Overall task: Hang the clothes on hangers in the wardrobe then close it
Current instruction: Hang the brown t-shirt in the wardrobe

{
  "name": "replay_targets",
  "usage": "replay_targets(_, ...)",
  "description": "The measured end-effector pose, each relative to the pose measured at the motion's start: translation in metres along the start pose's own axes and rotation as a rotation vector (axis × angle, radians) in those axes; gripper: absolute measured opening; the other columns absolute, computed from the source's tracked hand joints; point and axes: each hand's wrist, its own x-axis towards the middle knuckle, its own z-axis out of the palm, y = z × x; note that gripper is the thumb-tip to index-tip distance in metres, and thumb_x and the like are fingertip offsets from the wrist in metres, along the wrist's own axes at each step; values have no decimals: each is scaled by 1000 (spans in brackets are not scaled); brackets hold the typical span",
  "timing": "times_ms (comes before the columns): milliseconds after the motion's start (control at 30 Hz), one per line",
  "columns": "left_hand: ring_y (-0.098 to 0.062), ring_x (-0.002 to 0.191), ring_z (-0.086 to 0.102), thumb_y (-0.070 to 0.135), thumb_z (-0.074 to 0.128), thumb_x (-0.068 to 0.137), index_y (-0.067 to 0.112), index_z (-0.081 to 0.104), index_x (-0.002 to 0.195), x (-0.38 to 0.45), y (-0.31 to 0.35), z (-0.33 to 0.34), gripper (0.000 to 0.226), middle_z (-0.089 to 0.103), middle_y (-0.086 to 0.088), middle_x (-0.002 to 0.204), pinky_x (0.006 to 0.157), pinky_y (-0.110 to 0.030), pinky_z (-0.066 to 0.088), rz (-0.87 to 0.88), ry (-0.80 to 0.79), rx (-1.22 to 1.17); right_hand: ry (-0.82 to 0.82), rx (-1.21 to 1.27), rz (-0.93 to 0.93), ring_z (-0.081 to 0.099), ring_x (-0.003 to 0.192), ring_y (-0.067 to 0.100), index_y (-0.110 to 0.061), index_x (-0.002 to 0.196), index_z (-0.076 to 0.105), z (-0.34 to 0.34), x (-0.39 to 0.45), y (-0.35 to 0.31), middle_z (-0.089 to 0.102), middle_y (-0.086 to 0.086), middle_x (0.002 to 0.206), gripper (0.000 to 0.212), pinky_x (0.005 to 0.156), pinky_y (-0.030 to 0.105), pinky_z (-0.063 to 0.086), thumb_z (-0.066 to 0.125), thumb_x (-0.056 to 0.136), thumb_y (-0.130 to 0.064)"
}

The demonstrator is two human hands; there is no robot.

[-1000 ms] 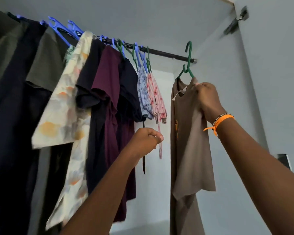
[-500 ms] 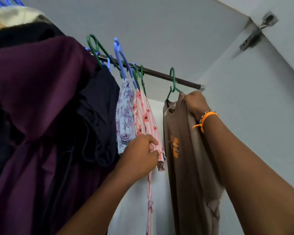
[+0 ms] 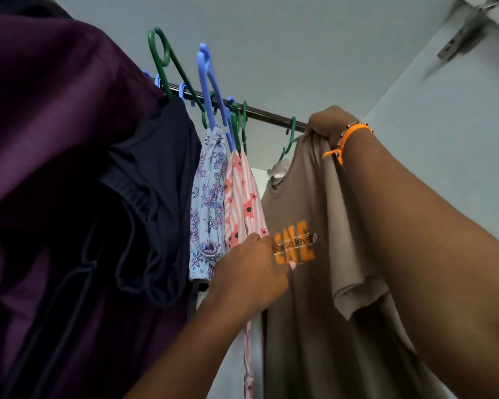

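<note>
A brown T-shirt (image 3: 323, 312) with orange print hangs on a green hanger (image 3: 290, 139) hooked over the dark wardrobe rail (image 3: 265, 112). My right hand (image 3: 329, 122) grips the shirt's shoulder at the top, just under the rail. My left hand (image 3: 251, 272) touches the shirt's chest by the print, fingers curled at the fabric; whether it pinches the cloth is unclear. To the left hang a pink striped flower garment (image 3: 242, 203), a blue floral one (image 3: 208, 197), a navy one (image 3: 156, 182) and a maroon one (image 3: 55, 139).
Green and blue hangers (image 3: 206, 82) crowd the rail's left part. The grey wardrobe side wall (image 3: 444, 139) is close on the right, with a metal hinge (image 3: 461, 33) at the top right. The grey ceiling panel is above.
The view has moved closer to the rail. My left hand shifted right from the pink garment onto the brown shirt's front, which now faces me. My right hand keeps its grip on the shoulder.
</note>
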Motion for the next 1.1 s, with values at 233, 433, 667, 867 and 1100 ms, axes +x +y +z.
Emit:
replay_targets(233,-24,111,56,69,36,86,33,47,125,-14,16,-5,54,61,1,116,94,-37,44,-112,-99,-278,-104,202,-5,50,68,16,-12,78,54,-6,-33,-30,54,9,91,7,62,27,47,52,85,-10)
replay_targets(433,-22,114,56,47,63,74,25,53,119,-48,22,-9,51,61,1,119,91,-32,47,-83,-151,-292,-30,474,-9,56,72,21,-6,105,56,4,-107,-6,59,16,95,19,53,20,49,50,88,1)
replay_targets(667,-24,97,60,40,51,72,32,54,115,-109,32,-41,43,63,1,94,79,-31,48,-198,-291,-412,-74,302,159,64,91,33,-5,102,61,36,-220,25,67,18,99,28,80,44,55,58,74,-5)
replay_targets(867,-18,83,58,24,58,91,24,53,117,-162,32,-76,27,56,5,76,76,-29,46,-327,-385,-549,-201,199,288,63,92,35,-5,94,64,38,-311,15,67,17,98,18,85,49,53,54,79,-4)
replay_targets(1100,-11,72,57,15,54,95,13,58,115,-225,45,-138,21,61,-3,92,61,-15,46,-544,-398,-756,-325,239,467,60,79,26,1,92,60,19,-403,-12,63,13,85,12,75,41,54,53,83,-4)
